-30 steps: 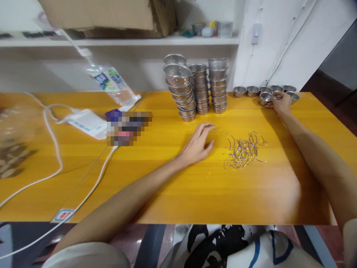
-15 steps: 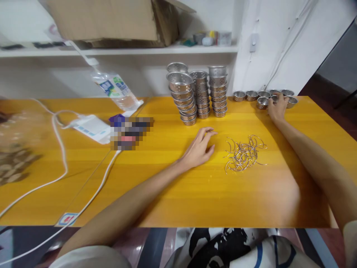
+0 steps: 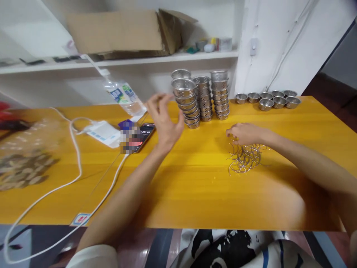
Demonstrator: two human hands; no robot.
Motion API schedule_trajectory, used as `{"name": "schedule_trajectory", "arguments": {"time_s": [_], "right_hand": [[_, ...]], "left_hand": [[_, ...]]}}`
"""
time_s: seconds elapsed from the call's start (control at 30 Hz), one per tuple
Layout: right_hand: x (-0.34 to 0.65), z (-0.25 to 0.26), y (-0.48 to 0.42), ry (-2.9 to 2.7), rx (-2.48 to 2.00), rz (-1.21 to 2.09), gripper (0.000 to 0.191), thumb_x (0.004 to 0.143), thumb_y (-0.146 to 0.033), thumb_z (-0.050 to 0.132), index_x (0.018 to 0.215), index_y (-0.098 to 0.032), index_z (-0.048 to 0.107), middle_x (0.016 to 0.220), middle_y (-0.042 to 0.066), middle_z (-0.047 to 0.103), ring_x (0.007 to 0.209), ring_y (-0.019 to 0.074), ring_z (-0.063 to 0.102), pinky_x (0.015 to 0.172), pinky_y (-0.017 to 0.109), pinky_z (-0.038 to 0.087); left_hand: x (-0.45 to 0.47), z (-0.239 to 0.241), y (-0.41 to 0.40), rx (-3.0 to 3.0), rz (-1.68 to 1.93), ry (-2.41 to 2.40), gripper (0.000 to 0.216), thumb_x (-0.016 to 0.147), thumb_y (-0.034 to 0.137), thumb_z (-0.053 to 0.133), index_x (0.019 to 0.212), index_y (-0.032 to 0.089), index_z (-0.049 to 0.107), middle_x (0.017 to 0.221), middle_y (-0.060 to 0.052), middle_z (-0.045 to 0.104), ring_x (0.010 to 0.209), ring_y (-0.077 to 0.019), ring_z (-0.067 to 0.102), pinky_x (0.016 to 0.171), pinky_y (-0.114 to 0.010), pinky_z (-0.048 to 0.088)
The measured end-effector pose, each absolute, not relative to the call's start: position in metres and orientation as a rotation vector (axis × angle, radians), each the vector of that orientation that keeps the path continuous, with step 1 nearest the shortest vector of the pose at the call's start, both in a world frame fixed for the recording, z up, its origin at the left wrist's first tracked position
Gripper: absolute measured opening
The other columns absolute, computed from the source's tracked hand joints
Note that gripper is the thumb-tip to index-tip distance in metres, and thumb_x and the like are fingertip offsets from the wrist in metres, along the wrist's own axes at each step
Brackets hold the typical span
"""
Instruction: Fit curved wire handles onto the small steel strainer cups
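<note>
My left hand point(image 3: 164, 121) is raised above the yellow table point(image 3: 195, 193), fingers spread and empty, just left of three stacks of perforated metal cups point(image 3: 200, 97). My right hand point(image 3: 243, 133) rests palm down at the top edge of a tangled pile of curved metal wire rings point(image 3: 244, 158), fingers curled over them; whether it grips one is unclear. A row of single metal cups point(image 3: 267, 99) stands at the far right edge of the table, away from both hands.
A phone point(image 3: 139, 136), a white charger block point(image 3: 102, 132) with a long white cable point(image 3: 72, 178), and a plastic water bottle point(image 3: 122, 95) lie left of centre. A bag of dark pieces point(image 3: 22, 167) sits far left. A cardboard box point(image 3: 125, 33) stands on the shelf behind.
My right hand left the single cups at the far right and came down to the wire rings. My left hand lifted off the table and moved left and up toward the cup stacks.
</note>
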State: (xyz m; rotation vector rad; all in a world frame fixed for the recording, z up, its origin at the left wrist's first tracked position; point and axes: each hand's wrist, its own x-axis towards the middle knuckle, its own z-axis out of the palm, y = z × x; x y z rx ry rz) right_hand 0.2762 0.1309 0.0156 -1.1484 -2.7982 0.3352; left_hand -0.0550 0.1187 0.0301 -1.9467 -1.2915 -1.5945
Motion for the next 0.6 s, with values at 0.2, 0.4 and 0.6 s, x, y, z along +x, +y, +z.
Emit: {"name": "schedule_trajectory", "arguments": {"time_s": [0.2, 0.4, 0.6], "right_hand": [[0.265, 0.005, 0.122, -2.742, -1.301, 0.239, 0.031, 0.082, -0.002, 0.071, 0.104, -0.022, 0.077, 0.095, 0.009, 0.078, 0.084, 0.0251, 0.07, 0.069, 0.036, 0.043], [0.266, 0.022, 0.122, -2.699, -1.275, 0.305, 0.024, 0.085, -0.004, 0.068, 0.098, -0.019, 0.08, 0.097, 0.008, 0.083, 0.086, 0.0231, 0.073, 0.074, 0.034, 0.048], [0.277, 0.048, 0.125, -2.568, -1.16, 0.256, 0.025, 0.088, -0.009, 0.067, 0.1, -0.02, 0.087, 0.102, 0.007, 0.085, 0.084, 0.0218, 0.074, 0.087, 0.036, 0.055]], "left_hand": [[-0.067, 0.085, 0.163, -2.244, -1.455, -1.367, 0.054, 0.089, 0.062, 0.092, 0.119, 0.023, 0.07, 0.125, -0.007, 0.069, 0.137, -0.0366, 0.051, 0.129, -0.07, 0.036], [-0.058, 0.077, 0.186, -2.25, -1.514, -1.435, 0.044, 0.091, 0.06, 0.09, 0.102, 0.023, 0.068, 0.114, -0.01, 0.073, 0.135, -0.0374, 0.061, 0.122, -0.061, 0.047], [-0.036, 0.104, 0.146, -2.076, -1.669, -1.287, 0.052, 0.096, 0.069, 0.083, 0.112, 0.024, 0.063, 0.127, -0.005, 0.069, 0.127, -0.0284, 0.063, 0.107, -0.052, 0.059]]}}
